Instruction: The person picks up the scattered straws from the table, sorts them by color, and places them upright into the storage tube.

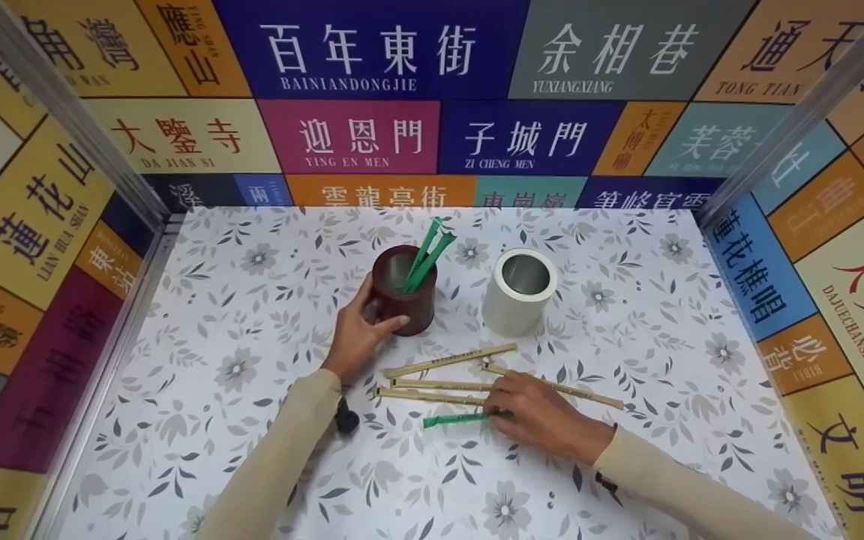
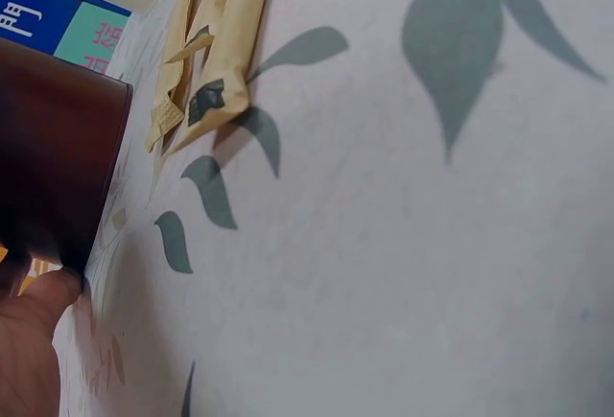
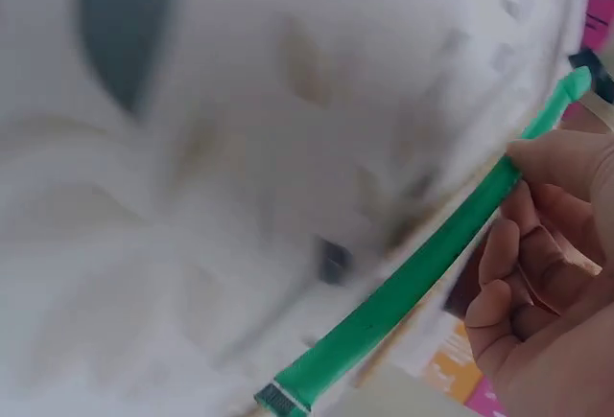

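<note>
A dark red cup (image 1: 418,306) stands upright on the patterned tabletop, with two slim green wrapped sticks (image 1: 432,259) leaning out of its mouth. My left hand (image 1: 357,337) grips this cup from its left side, thumb across the front; the left wrist view shows the thumb against the cup's lower wall (image 2: 58,149). Nearer the front, my right hand (image 1: 541,420) pinches another green wrapped stick (image 3: 384,307) between thumb and fingers. Just behind that hand, several tan wrapped sticks (image 1: 451,361) lie spread out, partly covered by it.
A white cup (image 1: 514,311) stands upright to the right of the dark red one, its visible inside showing no sticks. Panels with large Chinese lettering (image 1: 361,139) enclose the table at the back and both sides. The tabletop (image 1: 199,330) has a grey floral print.
</note>
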`<control>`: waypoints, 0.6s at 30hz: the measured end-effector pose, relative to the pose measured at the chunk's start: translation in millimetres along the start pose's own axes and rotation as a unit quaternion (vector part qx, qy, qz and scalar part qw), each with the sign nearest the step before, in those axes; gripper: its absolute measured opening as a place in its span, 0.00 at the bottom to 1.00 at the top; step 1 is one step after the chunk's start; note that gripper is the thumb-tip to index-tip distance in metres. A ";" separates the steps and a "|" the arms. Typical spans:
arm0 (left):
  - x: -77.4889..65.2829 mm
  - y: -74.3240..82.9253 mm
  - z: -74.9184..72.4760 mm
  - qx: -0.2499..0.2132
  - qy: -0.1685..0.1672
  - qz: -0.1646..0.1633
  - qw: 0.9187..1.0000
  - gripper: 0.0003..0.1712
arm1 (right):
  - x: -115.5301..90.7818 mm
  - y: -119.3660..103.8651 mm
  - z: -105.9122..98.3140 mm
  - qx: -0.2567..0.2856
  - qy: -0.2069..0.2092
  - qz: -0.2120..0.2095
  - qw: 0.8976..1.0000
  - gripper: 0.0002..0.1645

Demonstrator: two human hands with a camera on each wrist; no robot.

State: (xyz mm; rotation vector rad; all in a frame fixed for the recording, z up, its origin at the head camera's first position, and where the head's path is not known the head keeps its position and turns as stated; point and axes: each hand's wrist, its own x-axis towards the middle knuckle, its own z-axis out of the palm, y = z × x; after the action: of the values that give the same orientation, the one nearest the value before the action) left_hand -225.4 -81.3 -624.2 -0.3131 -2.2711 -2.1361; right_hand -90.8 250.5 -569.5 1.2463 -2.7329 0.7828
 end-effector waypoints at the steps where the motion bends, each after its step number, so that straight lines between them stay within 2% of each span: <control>1: 0.2 -0.2 -0.2 -0.003 0.000 0.001 1.000 0.65 | 3.6 -0.6 -4.7 0.014 0.011 0.006 1.000 0.06; 6: 1.3 -1.2 -0.6 -0.012 0.000 0.004 1.000 0.65 | 25.3 -1.2 -26.5 0.096 0.059 0.027 0.993 0.08; 11: 0.1 -1.4 -0.2 -0.023 0.000 0.000 1.000 0.65 | 50.0 -0.7 -44.4 0.180 0.093 0.059 0.978 0.09; 15: -1.3 0.0 -0.3 -0.012 -0.001 -0.001 1.000 0.65 | 73.5 -1.8 -61.4 0.210 0.127 0.082 0.966 0.05; 18: -0.7 1.2 -0.5 0.003 -0.005 0.006 1.000 0.65 | 91.9 -2.0 -75.3 0.205 0.161 0.081 0.962 0.02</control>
State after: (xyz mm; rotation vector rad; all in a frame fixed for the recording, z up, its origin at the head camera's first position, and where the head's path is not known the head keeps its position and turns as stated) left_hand -224.6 -81.8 -623.1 -0.3376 -2.2735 -2.1263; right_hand -164.4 219.8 -481.3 0.8421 -2.5008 1.4836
